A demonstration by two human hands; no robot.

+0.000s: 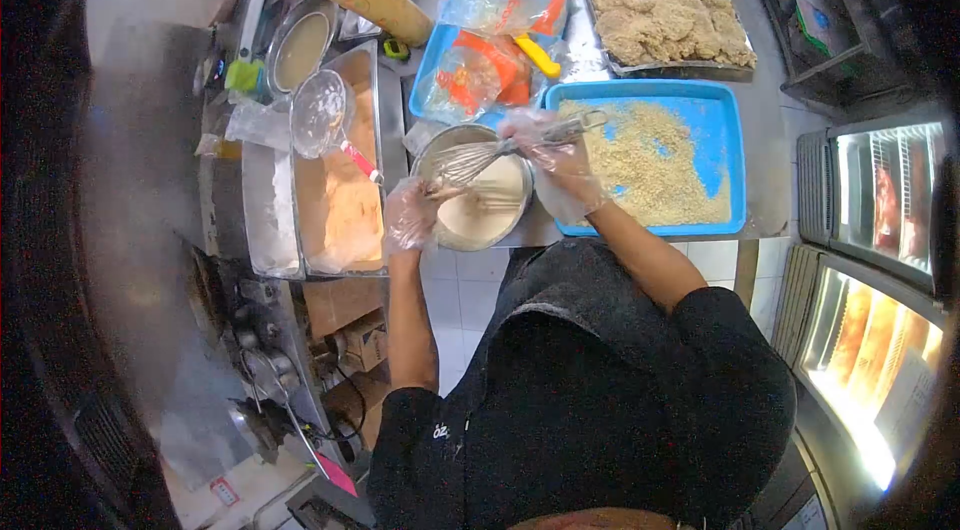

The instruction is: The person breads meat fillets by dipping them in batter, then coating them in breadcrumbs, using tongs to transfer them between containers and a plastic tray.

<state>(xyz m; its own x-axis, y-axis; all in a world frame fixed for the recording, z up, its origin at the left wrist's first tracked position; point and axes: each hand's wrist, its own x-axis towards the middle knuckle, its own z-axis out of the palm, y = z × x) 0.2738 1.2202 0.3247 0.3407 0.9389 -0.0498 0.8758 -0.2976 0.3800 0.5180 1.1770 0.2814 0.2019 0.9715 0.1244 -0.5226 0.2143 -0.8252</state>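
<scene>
A wire whisk (pixel 470 162) is held sideways over a metal bowl (pixel 527 198) of pale, creamy batter (pixel 480 215). My right hand (pixel 557 158), in a clear plastic glove, is closed round the whisk's handle, above the bowl's right side and the crumb tray's left edge. My left hand (pixel 413 214), also gloved, is at the bowl's left rim, its fingers by the whisk's wires; whether they grip the wires is too small to tell. The blue tray (pixel 738 160) right of the bowl holds yellowish crumbs (pixel 650 165).
Behind are a blue tray (pixel 425 80) with plastic bags and a yellow-handled tool (pixel 538 57), a cardboard roll (pixel 378 3), and a tray of coated pieces (pixel 668 18). Left stand flour containers (pixel 270 200) with a red-handled strainer (pixel 322 115). Lit display cabinets (pixel 885 195) are right.
</scene>
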